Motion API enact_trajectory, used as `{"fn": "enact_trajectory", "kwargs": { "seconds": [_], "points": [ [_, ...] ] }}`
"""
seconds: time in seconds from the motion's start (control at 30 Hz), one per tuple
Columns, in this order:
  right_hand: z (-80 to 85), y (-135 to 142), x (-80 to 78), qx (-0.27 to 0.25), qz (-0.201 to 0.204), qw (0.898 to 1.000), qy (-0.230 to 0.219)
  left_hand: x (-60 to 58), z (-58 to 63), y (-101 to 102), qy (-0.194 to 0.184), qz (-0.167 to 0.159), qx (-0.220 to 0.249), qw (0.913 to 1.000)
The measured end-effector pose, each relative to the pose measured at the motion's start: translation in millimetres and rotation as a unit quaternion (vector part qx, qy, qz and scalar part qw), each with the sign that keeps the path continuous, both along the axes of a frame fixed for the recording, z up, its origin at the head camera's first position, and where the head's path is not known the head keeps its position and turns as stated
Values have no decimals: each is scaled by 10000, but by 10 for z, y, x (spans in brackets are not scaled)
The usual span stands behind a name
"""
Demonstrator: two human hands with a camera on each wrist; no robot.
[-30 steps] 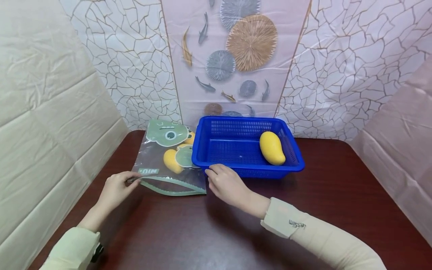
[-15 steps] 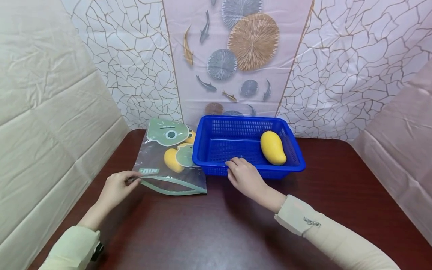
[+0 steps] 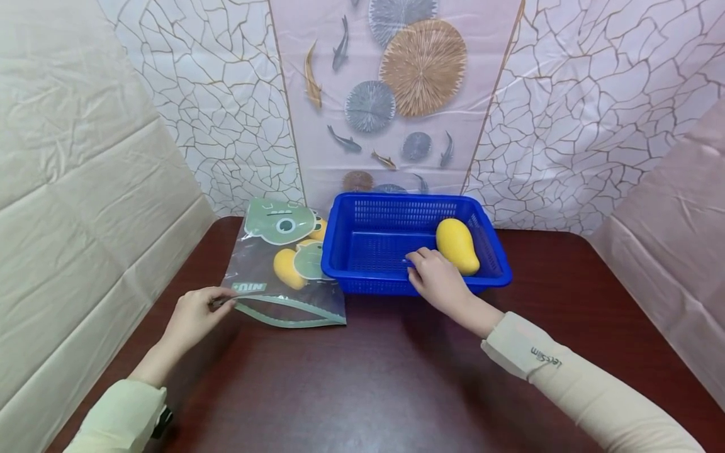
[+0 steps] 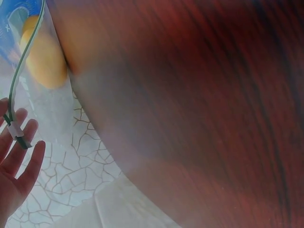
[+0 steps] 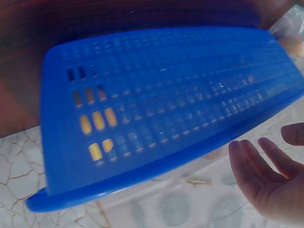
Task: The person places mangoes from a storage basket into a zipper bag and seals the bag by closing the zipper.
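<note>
My left hand [image 3: 195, 318] pinches the near left corner of a clear zip bag [image 3: 235, 267] with green cartoon prints. The bag lies on the table, its green-edged mouth gaping toward me. Several yellow mangoes [image 3: 287, 269] are inside it, partly hidden by the prints. In the left wrist view the fingers [image 4: 32, 164] hold the zip slider end. My right hand [image 3: 442, 284] hovers over the front rim of a blue plastic basket [image 3: 362, 277], fingers loosely bent and holding nothing. One yellow mango [image 3: 456, 245] lies at the basket's right end, just beyond that hand.
The basket's left side overlaps the bag's right part. Both rest on a dark reddish wooden table [image 3: 317, 390]. Patterned cloth [image 3: 226, 100] hangs behind, and pale cloth walls [image 3: 85, 189] stand at both sides.
My right hand has moved right from beside the bag's mouth, along the basket's front rim, toward the mango in it. The left hand and bag stay in place.
</note>
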State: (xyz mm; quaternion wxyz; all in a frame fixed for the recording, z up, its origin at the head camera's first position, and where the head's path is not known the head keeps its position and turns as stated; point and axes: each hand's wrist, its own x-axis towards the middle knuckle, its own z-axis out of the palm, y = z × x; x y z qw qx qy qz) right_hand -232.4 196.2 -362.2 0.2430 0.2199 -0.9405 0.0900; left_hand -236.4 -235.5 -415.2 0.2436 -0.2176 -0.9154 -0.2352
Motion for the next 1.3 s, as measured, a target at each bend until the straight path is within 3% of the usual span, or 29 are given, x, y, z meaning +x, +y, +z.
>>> {"fn": "enact_trajectory", "kwargs": {
  "seconds": [0.47,0.63,0.9,1.17,1.3],
  "points": [
    [95,330,-198,547,-482,9969,-296,-8,15,-14,48,15,-6,10000],
    [110,483,-283,743,-805,9922,-603,-18,16,-29,69,39,-40,10000],
    [108,757,-416,594,-1172,9838,-1220,-36,-2,-38,78,-4,-15,10000],
    [109,887,-494,358,-1054,9822,-1512,-39,7,-30,72,-35,0,10000],
    [75,927,-526,398,-959,9770,-1862,-35,6,-36,18,-19,-6,10000]
  ]
}}
